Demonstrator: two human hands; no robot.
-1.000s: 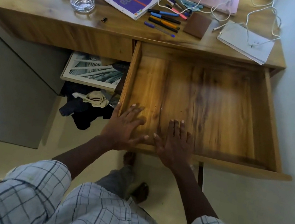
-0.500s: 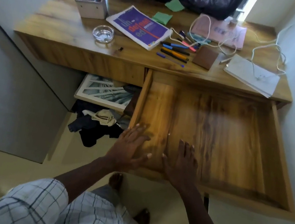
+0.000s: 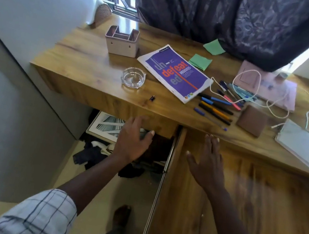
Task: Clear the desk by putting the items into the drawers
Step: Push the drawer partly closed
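Nothing is lying in the open drawer (image 3: 257, 207) yet. The pen holder (image 3: 121, 42), ashtray (image 3: 133, 77), magazine (image 3: 174, 73), pens (image 3: 216, 109) and wallet (image 3: 251, 122) are all sitting on the tabletop (image 3: 87, 72); both hands, left (image 3: 132, 139) and right (image 3: 208, 163), are hovering spread and empty below its edge.

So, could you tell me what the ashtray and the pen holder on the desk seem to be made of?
The ashtray looks like clear glass: the wood shows through it and its rim glints. The pen holder looks like matte pinkish plastic, smooth and evenly coloured, though painted metal can't be excluded.
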